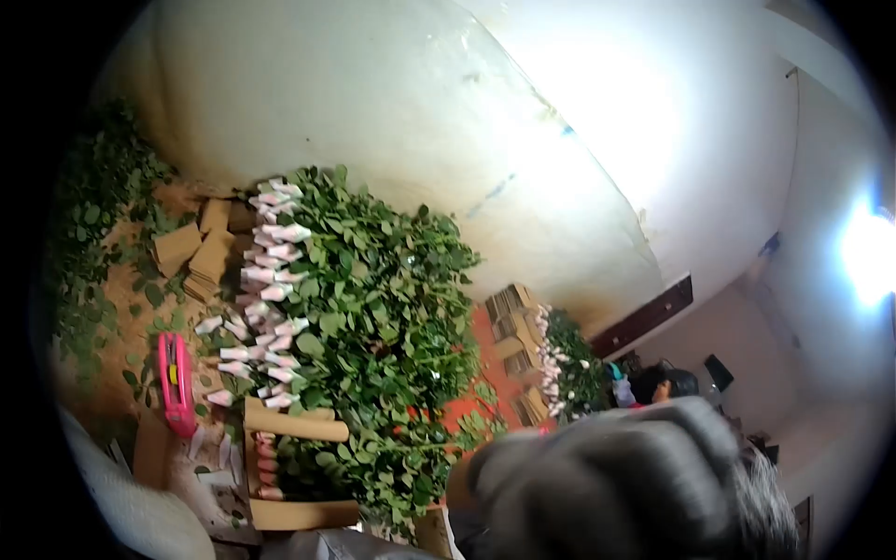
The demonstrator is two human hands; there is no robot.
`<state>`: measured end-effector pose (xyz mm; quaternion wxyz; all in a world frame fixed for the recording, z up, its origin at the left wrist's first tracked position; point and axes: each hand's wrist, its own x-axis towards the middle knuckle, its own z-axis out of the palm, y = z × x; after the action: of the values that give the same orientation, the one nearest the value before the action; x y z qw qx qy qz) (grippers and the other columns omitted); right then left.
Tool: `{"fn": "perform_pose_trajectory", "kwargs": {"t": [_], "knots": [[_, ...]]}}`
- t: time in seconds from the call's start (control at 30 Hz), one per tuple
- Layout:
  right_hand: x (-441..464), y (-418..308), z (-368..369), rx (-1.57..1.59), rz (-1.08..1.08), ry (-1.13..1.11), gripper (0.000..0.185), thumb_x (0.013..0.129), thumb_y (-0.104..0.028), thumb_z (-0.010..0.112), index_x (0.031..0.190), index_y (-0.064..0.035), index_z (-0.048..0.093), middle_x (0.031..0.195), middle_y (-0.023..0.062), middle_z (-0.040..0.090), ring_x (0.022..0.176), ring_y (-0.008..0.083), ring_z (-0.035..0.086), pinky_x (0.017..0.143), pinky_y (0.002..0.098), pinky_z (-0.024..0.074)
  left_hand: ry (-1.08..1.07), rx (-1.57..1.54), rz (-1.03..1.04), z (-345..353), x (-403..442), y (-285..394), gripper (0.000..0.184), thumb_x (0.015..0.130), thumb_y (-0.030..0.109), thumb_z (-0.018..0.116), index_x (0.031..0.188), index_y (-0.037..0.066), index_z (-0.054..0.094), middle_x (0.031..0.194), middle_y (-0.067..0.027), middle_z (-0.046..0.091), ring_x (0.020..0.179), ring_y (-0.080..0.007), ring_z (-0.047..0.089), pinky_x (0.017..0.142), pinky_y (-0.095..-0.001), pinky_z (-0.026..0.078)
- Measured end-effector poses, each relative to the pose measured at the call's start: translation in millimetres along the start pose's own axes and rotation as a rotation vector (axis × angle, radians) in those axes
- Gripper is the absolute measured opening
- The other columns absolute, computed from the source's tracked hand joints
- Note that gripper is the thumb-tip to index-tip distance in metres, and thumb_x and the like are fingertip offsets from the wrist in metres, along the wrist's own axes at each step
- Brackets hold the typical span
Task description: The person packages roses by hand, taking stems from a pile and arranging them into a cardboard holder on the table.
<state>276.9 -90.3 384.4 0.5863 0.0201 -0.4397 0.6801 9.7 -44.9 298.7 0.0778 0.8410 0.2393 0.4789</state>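
My right hand [607, 481], in a grey glove and blurred, fills the lower right, close to the camera. Its fingers look curled, and what they hold, if anything, is hidden. Beside it lie leafy green stems [383, 467] with pink flower heads [267, 467], between brown cardboard pieces [297, 422]. A large stack of leafy stems [373, 289] with pale pink wrapped heads [271, 275] lies along the wall. My left hand is not in view.
A pink stapler [175, 383] lies at the left near cardboard pieces [210, 261] and loose leaves [93, 215]. Farther off are more flower bunches [574, 359], cardboard stacks [513, 327] and a dark-haired person [681, 383]. Pale fabric [135, 509] shows at lower left.
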Motion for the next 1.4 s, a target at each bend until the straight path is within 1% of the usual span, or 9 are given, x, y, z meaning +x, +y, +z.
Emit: {"fn": "perform_pose_trajectory", "kwargs": {"t": [0.17, 0.4, 0.57, 0.7, 0.87, 1.03, 1.23, 1.4], "knots": [[-1, -19, 4, 0.006, -0.041, -0.051, 0.033, 0.097, -0.044, 0.06, 0.092, -0.012, 0.067, 0.086, 0.0065, 0.062, 0.08, 0.0248, 0.062, 0.074, 0.038, 0.049, -0.024, 0.019, -0.026, 8, -5, 13, 0.048, 0.087, 0.018, 0.076, 0.124, -0.008, 0.06, 0.088, -0.0127, 0.069, 0.074, -0.0196, 0.065, 0.063, -0.03, 0.049], [4, -32, 8, 0.001, -0.094, -0.116, 0.028, 0.094, -0.041, 0.062, 0.09, -0.0136, 0.066, 0.082, 0.0037, 0.06, 0.077, 0.0225, 0.06, 0.07, 0.0366, 0.0475, -0.05, 0.05, -0.028, 12, 1, 14, 0.046, 0.087, 0.018, 0.076, 0.121, -0.007, 0.061, 0.087, -0.0121, 0.069, 0.074, -0.0201, 0.065, 0.063, -0.0308, 0.049], [6, -52, 13, -0.021, -0.099, -0.13, 0.025, 0.092, -0.039, 0.063, 0.088, -0.0148, 0.066, 0.079, 0.0016, 0.058, 0.074, 0.0209, 0.059, 0.068, 0.0356, 0.0464, -0.065, 0.059, -0.041, 17, 8, 20, 0.044, 0.087, 0.018, 0.076, 0.12, -0.007, 0.061, 0.087, -0.0117, 0.069, 0.075, -0.0205, 0.065, 0.064, -0.0313, 0.049], [4, -44, 8, -0.015, -0.09, -0.144, 0.022, 0.091, -0.037, 0.064, 0.086, -0.0157, 0.066, 0.077, 0.0, 0.057, 0.072, 0.0196, 0.058, 0.066, 0.0347, 0.0455, -0.041, 0.078, -0.032, 15, 1, 19, 0.043, 0.087, 0.019, 0.076, 0.118, -0.006, 0.062, 0.086, -0.0113, 0.068, 0.075, -0.0208, 0.066, 0.064, -0.0317, 0.049], [8, -50, 10, -0.01, -0.104, -0.137, 0.019, 0.089, -0.035, 0.066, 0.084, -0.0168, 0.065, 0.075, -0.002, 0.055, 0.07, 0.018, 0.057, 0.063, 0.0337, 0.0444, -0.056, 0.098, -0.043, 16, 8, 21, 0.041, 0.086, 0.019, 0.077, 0.117, -0.005, 0.063, 0.086, -0.0109, 0.068, 0.075, -0.0212, 0.066, 0.064, -0.0323, 0.05], [5, -43, -2, 0.01, -0.097, -0.124, 0.016, 0.087, -0.033, 0.067, 0.082, -0.018, 0.065, 0.072, -0.004, 0.053, 0.068, 0.0164, 0.056, 0.06, 0.0327, 0.0433, -0.013, 0.125, -0.036, 13, -1, 20, 0.04, 0.086, 0.019, 0.077, 0.115, -0.005, 0.063, 0.086, -0.0105, 0.068, 0.075, -0.0216, 0.066, 0.065, -0.0328, 0.05], [14, -49, -6, 0.028, -0.117, -0.129, 0.012, 0.084, -0.03, 0.069, 0.08, -0.0193, 0.064, 0.069, -0.0064, 0.051, 0.065, 0.0144, 0.054, 0.057, 0.0315, 0.042, -0.037, 0.17, -0.052, 8, 9, 19, 0.038, 0.086, 0.019, 0.077, 0.113, -0.004, 0.064, 0.085, -0.01, 0.068, 0.075, -0.022, 0.066, 0.065, -0.0335, 0.05], [13, -44, -9, 0.001, -0.092, -0.141, 0.011, 0.082, -0.028, 0.07, 0.078, -0.0205, 0.064, 0.066, -0.0084, 0.05, 0.062, 0.0128, 0.053, 0.055, 0.0305, 0.0409, -0.011, 0.2, -0.057, 9, 3, 19, 0.036, 0.086, 0.019, 0.077, 0.112, -0.003, 0.065, 0.085, -0.0095, 0.068, 0.076, -0.0224, 0.066, 0.066, -0.034, 0.051]]}}
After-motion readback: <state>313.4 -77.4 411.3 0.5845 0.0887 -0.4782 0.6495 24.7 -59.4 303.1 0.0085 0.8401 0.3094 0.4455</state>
